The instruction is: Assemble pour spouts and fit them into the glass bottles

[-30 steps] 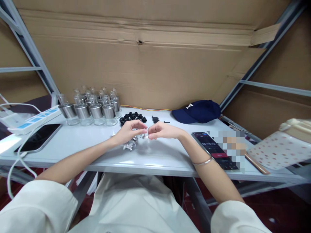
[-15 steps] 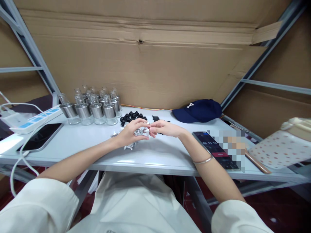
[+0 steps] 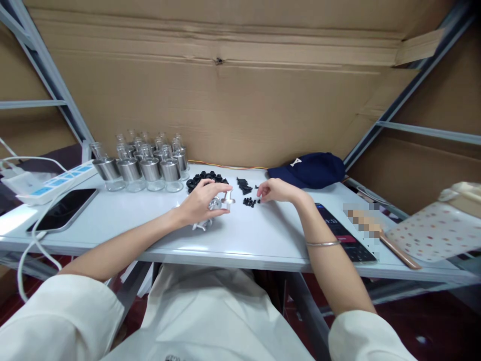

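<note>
The left hand (image 3: 199,203) pinches a metal part (image 3: 228,201) above the desk (image 3: 244,240); the right hand (image 3: 278,190) bunches its fingertips beside small black pieces (image 3: 248,202), whether gripping one I cannot tell. Black rings (image 3: 206,176) lie beyond the left hand, bottles (image 3: 150,171) farther left.

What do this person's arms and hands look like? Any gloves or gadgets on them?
No gloves or cables on them: the left hand and right hand are bare. The loose, off-white left sleeve and right sleeve end near the elbows. A thin, silvery bangle circles the right forearm; none shows on the left.
</note>
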{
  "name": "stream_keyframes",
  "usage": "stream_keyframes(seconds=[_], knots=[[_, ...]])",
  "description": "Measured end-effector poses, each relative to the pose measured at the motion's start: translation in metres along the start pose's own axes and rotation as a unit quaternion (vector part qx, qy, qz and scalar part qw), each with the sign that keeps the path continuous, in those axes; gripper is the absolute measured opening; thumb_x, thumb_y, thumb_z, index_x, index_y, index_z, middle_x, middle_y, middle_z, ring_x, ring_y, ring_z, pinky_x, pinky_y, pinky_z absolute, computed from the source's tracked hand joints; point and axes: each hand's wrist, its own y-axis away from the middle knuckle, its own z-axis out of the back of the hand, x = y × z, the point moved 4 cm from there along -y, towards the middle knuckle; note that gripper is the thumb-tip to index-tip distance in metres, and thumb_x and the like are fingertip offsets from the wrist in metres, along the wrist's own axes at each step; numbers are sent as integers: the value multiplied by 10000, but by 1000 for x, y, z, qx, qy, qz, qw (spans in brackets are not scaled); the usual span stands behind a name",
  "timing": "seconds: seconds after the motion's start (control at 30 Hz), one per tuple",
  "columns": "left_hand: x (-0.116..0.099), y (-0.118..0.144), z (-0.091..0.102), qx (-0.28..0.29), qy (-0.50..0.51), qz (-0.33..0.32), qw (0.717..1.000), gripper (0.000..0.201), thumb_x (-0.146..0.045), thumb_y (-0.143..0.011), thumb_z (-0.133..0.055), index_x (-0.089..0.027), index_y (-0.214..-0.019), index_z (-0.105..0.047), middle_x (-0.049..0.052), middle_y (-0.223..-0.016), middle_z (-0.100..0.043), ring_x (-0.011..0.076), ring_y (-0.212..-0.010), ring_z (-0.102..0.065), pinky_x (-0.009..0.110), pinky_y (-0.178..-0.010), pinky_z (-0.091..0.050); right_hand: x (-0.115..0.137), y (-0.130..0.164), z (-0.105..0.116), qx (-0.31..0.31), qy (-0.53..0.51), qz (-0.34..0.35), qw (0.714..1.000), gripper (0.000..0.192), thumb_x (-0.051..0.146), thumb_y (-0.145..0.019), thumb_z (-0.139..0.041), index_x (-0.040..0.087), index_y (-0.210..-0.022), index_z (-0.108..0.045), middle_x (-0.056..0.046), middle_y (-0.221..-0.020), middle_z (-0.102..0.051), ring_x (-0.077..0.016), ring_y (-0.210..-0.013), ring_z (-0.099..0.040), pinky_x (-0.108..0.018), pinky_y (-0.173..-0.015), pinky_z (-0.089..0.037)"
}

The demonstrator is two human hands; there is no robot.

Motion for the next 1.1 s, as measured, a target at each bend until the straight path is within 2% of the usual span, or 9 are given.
stream_keyframes(seconds=[0.13,0.23,0.33,0.47,0.6,0.73,0.83,0.97,1.1], knots=[[-2,-1,1,7,-5,-6,1000,428,-369,-797,-614,-166,-1148,-477,118,-1139,-640,203,-1068,-600,407,-976,-355,5,-2,-6,20,14,-7,1000,146,181,-609,-645,167,-751,-674,5,-678,-654,-122,-629,-574,-205,-572,-410],[-2,-1,1,5,2,-9,1000,416,-385,-788,-621,-168,-1120,-497,124,-1120,-650,207,-1052,-610,419,-973,-355,5,-1,-3,-6,9,-7,1000,80,175,-611,-630,165,-686,-657,1,-643,-643,-122,-608,-561,-218,-573,-407],[-3,-1,1,-10,7,-24,1000,422,-380,-777,-635,-171,-1118,-498,126,-1108,-655,204,-1033,-618,420,-965,-361,11,5,7,-62,-105,16,992,71,196,-613,-643,159,-666,-615,-21,-657,-655,-134,-626,-577,-243,-604,-428],[-4,-1,1,-15,13,-24,1000,423,-382,-776,-637,-172,-1119,-504,125,-1108,-651,211,-1033,-613,433,-958,-376,37,17,13,-54,-356,109,926,215,314,-632,-703,153,-746,-618,-28,-687,-662,-134,-656,-593,-285,-667,-462],[-4,-3,2,-3,22,-16,1000,408,-366,-794,-617,-174,-1139,-512,125,-1131,-630,223,-1091,-572,422,-940,-421,55,19,13,-89,-445,153,878,280,381,-650,-720,149,-802,-687,-9,-679,-639,-93,-602,-529,-279,-656,-441],[-7,-4,3,-1,28,-32,999,426,-352,-809,-603,-176,-1178,-487,122,-1142,-616,222,-1106,-556,411,-931,-443,64,14,1,-50,-492,160,854,263,340,-625,-755,146,-784,-676,2,-652,-633,-86,-590,-526,-258,-621,-422],[-8,-4,3,-3,25,-24,999,488,-349,-800,-617,-171,-1222,-447,122,-1125,-616,218,-1070,-570,397,-911,-456,71,12,-7,-22,-498,166,851,244,319,-614,-766,141,-717,-634,11,-612,-622,-80,-560,-520,-233,-568,-394],[-8,-4,5,-18,36,-37,999,495,-326,-794,-628,-166,-1223,-441,121,-1128,-614,208,-1073,-564,381,-911,-463,76,11,-11,-36,-511,173,841,272,351,-624,-760,137,-674,-600,16,-588,-605,-69,-535,-492,-218,-536,-362],[-8,-4,3,-22,24,-62,998,381,-331,-805,-612,-183,-1144,-519,128,-1171,-599,209,-1083,-559,389,-911,-465,77,10,-11,-46,-522,176,834,311,398,-624,-756,142,-662,-585,18,-587,-596,-68,-523,-476,-223,-536,-358]])
